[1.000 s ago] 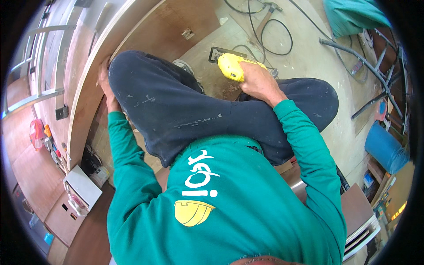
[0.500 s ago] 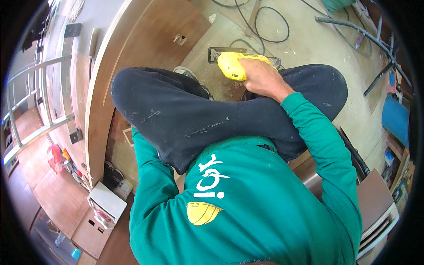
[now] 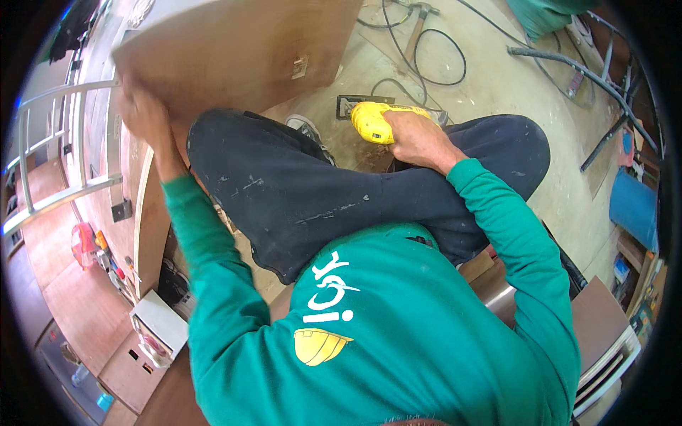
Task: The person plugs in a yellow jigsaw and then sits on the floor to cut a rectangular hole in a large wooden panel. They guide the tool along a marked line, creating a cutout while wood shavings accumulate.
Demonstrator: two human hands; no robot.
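Observation:
My right hand [image 3: 420,135] is wrapped round a yellow jigsaw [image 3: 371,122], held low between my knees. Its flat dark base plate [image 3: 345,106] points to the left, close to the floor. At the far left, my left hand [image 3: 145,113] is raised and closed on the near left corner of a brown wooden panel [image 3: 241,57]. Motion blurs these fingers and the panel's edge. The panel stands tilted beyond my left knee and has a small cut-out [image 3: 299,67] near its right side.
A hammer [image 3: 419,27] and a looping black cable [image 3: 455,79] lie on the floor ahead. Metal legs [image 3: 568,60] and a blue bucket [image 3: 634,201] stand at the right. On the left are an aluminium ladder [image 3: 67,193] and a white box [image 3: 160,321].
My left hand has come up from beside my left thigh to the panel's corner. The panel has shifted and tilted away from the pale-edged board. The jigsaw has dropped slightly nearer to me.

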